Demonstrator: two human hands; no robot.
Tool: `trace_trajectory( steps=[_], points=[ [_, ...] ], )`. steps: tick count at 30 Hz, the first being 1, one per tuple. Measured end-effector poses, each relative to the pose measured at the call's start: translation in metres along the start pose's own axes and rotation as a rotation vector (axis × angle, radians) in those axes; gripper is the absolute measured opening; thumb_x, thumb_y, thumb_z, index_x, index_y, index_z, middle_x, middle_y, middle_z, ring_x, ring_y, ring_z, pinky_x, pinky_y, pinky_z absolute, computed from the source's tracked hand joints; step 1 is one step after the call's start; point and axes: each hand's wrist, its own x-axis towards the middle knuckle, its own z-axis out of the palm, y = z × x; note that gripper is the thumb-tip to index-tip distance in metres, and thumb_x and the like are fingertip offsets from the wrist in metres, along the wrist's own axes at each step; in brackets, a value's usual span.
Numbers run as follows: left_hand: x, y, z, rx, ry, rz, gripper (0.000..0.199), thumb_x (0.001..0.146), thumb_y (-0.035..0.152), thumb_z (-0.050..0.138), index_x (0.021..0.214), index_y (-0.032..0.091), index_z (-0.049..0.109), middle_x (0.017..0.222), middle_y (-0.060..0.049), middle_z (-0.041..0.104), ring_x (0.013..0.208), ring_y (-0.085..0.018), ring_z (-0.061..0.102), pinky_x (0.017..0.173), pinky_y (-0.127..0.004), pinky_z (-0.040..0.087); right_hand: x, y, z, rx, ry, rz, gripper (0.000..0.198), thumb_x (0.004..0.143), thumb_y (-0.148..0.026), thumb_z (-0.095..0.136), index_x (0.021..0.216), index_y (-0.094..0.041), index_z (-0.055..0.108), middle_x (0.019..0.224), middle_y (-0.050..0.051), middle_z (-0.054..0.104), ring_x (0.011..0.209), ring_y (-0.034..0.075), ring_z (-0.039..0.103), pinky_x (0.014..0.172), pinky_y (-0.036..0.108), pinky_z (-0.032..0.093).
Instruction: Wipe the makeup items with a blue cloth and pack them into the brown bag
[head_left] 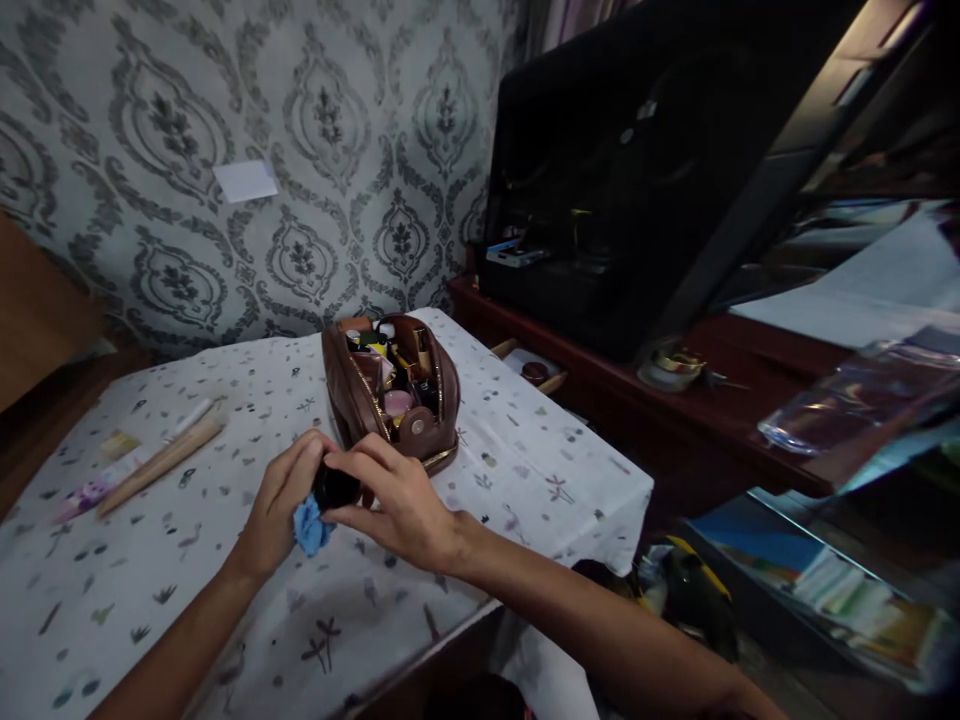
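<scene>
Both my hands meet above the table, just in front of an open brown toiletry bag. Between them is a small black object; its exact kind cannot be made out. The fingers of my right hand pinch it from the right. My left hand is closed around its left side, with a crumpled blue cloth bunched below the palm. Inside the unzipped bag are several small cosmetic items, among them a round pink container.
A patterned white tablecloth covers the table. On its left lie a tan cone-shaped item and a purple-and-white packet. At right stand a dark red cabinet with a partly open drawer, a large black screen and a tape roll.
</scene>
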Motion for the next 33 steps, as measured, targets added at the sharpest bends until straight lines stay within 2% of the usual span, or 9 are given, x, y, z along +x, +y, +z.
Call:
trace_trajectory(
  steps=[5,8,11,14,17,20,27,31,33],
  points=[
    [0.015,0.022,0.002,0.207,-0.086,0.104,0.038,0.101,0.051,0.044,0.088,0.02,0.061,0.077,0.0,0.06,0.073,-0.016,0.055,0.067,-0.026,0.045,0.0,0.002,-0.017,0.013,0.075,0.001,0.043,0.093,-0.04,0.07,0.13,-0.023,0.058,0.112,0.006,0.06,0.092,0.016,0.064,0.08,0.028,0.058],
    [0.034,0.038,0.005,0.516,-0.073,0.269,0.035,0.103,0.046,0.04,0.097,0.02,0.064,0.088,-0.002,0.066,0.081,-0.019,0.061,0.075,-0.029,0.047,-0.001,0.007,-0.029,0.008,0.169,0.011,0.039,0.093,-0.037,0.07,0.128,-0.024,0.059,0.112,0.006,0.06,0.096,0.017,0.064,0.082,0.029,0.058],
    [0.06,0.051,0.009,0.839,-0.03,0.486,0.036,0.103,0.037,0.035,0.105,0.021,0.066,0.104,-0.007,0.068,0.099,-0.023,0.063,0.087,-0.034,0.05,-0.004,0.014,-0.037,0.013,0.23,0.048,0.039,0.091,-0.035,0.072,0.126,-0.024,0.06,0.11,0.006,0.059,0.087,0.016,0.063,0.08,0.029,0.059],
    [0.089,0.058,0.012,1.106,-0.12,0.599,0.038,0.1,0.027,0.033,0.114,0.021,0.068,0.126,-0.009,0.065,0.119,-0.026,0.058,0.096,-0.038,0.05,-0.009,0.017,-0.041,0.015,0.24,0.057,0.039,0.09,-0.033,0.073,0.125,-0.024,0.061,0.11,0.005,0.058,0.08,0.014,0.061,0.078,0.027,0.058],
    [0.109,0.058,0.014,1.246,-0.285,0.595,0.043,0.098,0.021,0.032,0.126,0.02,0.064,0.139,-0.007,0.062,0.131,-0.026,0.052,0.1,-0.038,0.049,-0.013,0.019,-0.042,-0.006,0.241,0.03,0.038,0.09,-0.032,0.074,0.124,-0.024,0.061,0.109,0.005,0.059,0.088,0.016,0.063,0.081,0.027,0.058],
    [0.115,0.058,0.015,1.313,-0.366,0.556,0.043,0.096,0.018,0.034,0.125,0.021,0.064,0.134,-0.006,0.065,0.125,-0.025,0.056,0.099,-0.038,0.049,-0.015,0.02,-0.043,-0.022,0.232,0.042,0.038,0.089,-0.029,0.075,0.124,-0.025,0.061,0.11,0.005,0.06,0.096,0.017,0.064,0.083,0.028,0.057],
    [0.103,0.061,0.015,1.39,-0.289,0.484,0.034,0.095,0.018,0.037,0.107,0.021,0.068,0.112,-0.007,0.068,0.108,-0.025,0.062,0.079,-0.036,0.052,-0.017,0.022,-0.051,0.067,0.247,0.084,0.037,0.091,-0.025,0.07,0.127,-0.025,0.061,0.115,0.006,0.061,0.085,0.013,0.064,0.076,0.026,0.058],
    [0.102,0.056,0.01,1.352,-0.281,0.49,0.033,0.096,0.019,0.036,0.103,0.021,0.068,0.108,-0.006,0.068,0.105,-0.024,0.063,0.081,-0.035,0.052,0.003,0.024,-0.076,0.016,0.338,0.112,0.038,0.091,-0.024,0.068,0.128,-0.023,0.061,0.11,0.006,0.063,0.083,0.015,0.063,0.074,0.028,0.057],
    [0.102,0.054,0.01,1.335,-0.27,0.488,0.031,0.096,0.02,0.037,0.1,0.02,0.068,0.106,-0.006,0.068,0.104,-0.025,0.063,0.082,-0.035,0.052,0.022,0.026,-0.091,-0.084,0.298,0.152,0.039,0.09,-0.024,0.068,0.129,-0.021,0.061,0.113,0.007,0.063,0.083,0.016,0.063,0.075,0.029,0.056]
  ],
)
